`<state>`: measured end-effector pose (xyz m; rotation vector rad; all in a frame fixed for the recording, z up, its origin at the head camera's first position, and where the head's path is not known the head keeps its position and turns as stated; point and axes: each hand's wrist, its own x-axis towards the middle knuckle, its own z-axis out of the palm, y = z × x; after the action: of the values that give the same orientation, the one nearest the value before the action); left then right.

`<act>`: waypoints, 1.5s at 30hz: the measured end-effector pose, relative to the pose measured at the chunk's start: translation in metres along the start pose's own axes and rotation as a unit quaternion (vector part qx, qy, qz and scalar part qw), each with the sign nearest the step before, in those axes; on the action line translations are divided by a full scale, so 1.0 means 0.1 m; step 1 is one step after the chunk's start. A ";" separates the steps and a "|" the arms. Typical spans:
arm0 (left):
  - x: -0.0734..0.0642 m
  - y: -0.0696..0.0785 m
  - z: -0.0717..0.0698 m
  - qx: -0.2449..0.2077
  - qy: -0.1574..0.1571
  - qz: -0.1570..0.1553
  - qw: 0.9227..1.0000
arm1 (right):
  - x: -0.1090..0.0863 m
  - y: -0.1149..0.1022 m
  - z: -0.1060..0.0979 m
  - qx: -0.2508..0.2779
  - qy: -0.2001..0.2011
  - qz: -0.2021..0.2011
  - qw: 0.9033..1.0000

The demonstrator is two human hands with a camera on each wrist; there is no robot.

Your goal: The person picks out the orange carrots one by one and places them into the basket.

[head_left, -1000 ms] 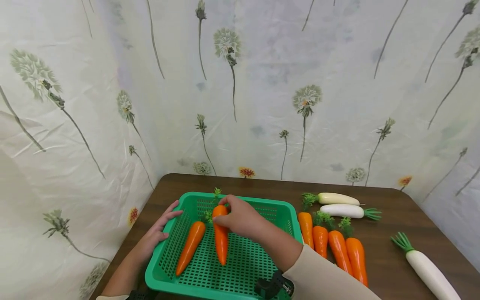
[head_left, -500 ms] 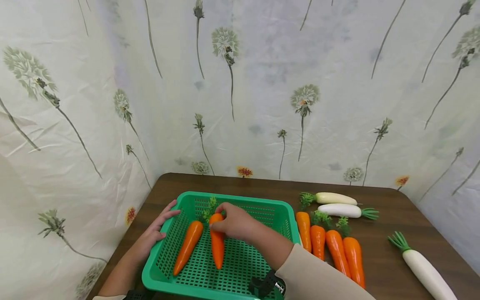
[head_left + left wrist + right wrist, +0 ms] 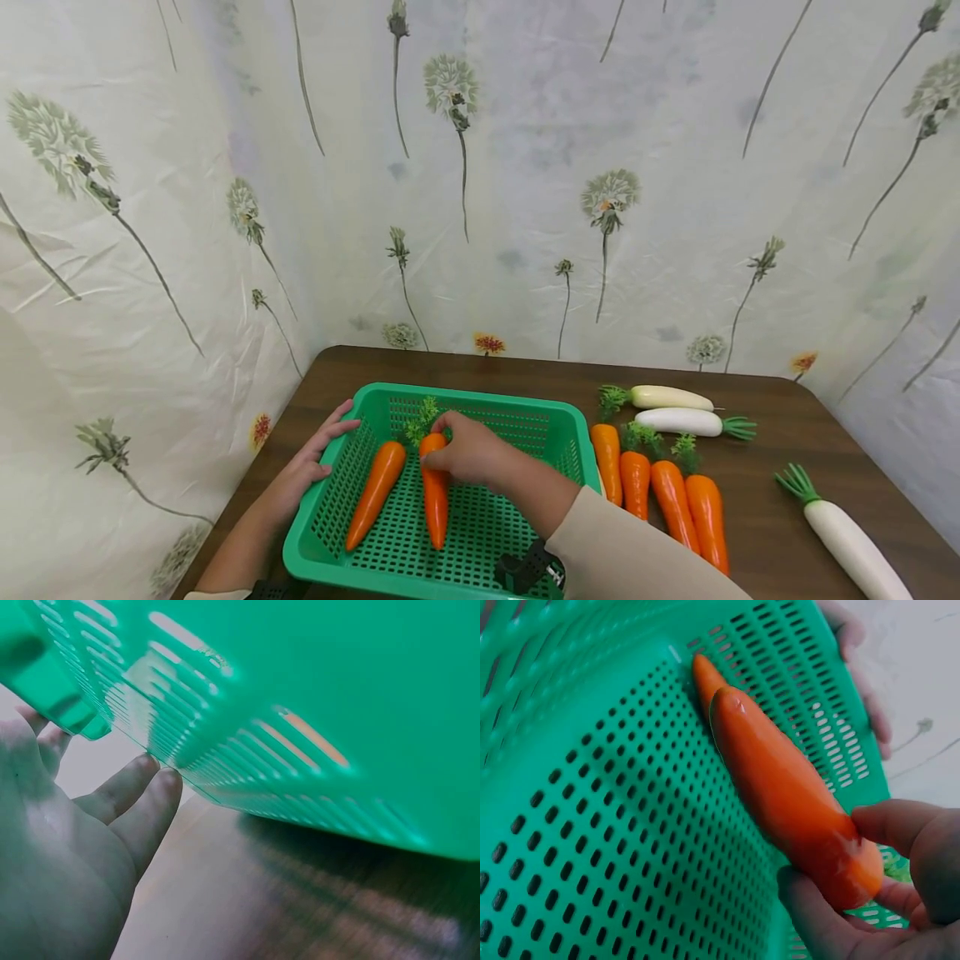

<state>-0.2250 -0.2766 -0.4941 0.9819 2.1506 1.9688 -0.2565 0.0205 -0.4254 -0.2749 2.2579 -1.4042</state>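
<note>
My right hand (image 3: 476, 454) grips an orange carrot (image 3: 435, 512) near its thick, leafy end, inside a green plastic basket (image 3: 491, 399). In the right wrist view, thumb and fingers of the right hand (image 3: 922, 877) pinch this carrot (image 3: 787, 787), its tip slanting away over the perforated floor. To its left a second carrot (image 3: 375, 497) lies in the basket. Fairly straight fingers of my left hand (image 3: 303, 467) rest on the basket's left rim. From the left wrist, the left hand (image 3: 82, 825) touches the slotted outer wall (image 3: 225, 761).
Right of the basket several carrots (image 3: 675, 498) lie in a row on the brown table (image 3: 757, 417). Behind them are two pale radishes (image 3: 678, 421), and another white radish (image 3: 858, 546) lies far right. A flower-patterned curtain (image 3: 525, 250) stands behind the table.
The right hand has lowered the carrot and brought it slightly left and toward me. The left hand stays at the basket's rim. The view has shifted a little.
</note>
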 end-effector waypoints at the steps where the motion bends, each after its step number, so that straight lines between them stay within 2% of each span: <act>1: 0.00 0.00 0.00 -0.002 -0.001 0.000 1.000 | 0.00 0.00 0.00 0.003 -0.001 0.002 1.000; 7: 0.04 0.00 0.00 -0.012 -0.004 0.000 1.000 | -0.02 0.02 0.02 0.020 -0.004 0.001 1.000; 14: 0.02 -0.03 0.00 -0.004 -0.005 0.020 1.000 | 0.01 0.06 0.08 0.023 -0.022 0.009 0.999; 19: -0.01 -0.05 -0.01 -0.012 -0.002 0.020 1.000 | 0.05 0.07 0.10 0.021 -0.026 0.008 0.999; 28: 0.00 -0.02 0.00 0.001 0.001 0.010 1.000 | 0.04 0.05 0.13 0.030 -0.039 0.014 0.999; 39: 0.01 -0.02 -0.01 0.000 -0.002 0.014 1.000 | 0.02 0.00 0.08 0.014 -0.094 0.024 0.995; 45: 0.01 -0.05 -0.01 -0.001 0.002 0.007 1.000 | 0.00 -0.01 0.05 -0.018 -0.155 0.023 0.988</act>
<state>-0.2283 -0.2769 -0.4981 0.9956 2.1500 1.9794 -0.2543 0.0157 -0.4267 -0.4192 2.0222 -1.2057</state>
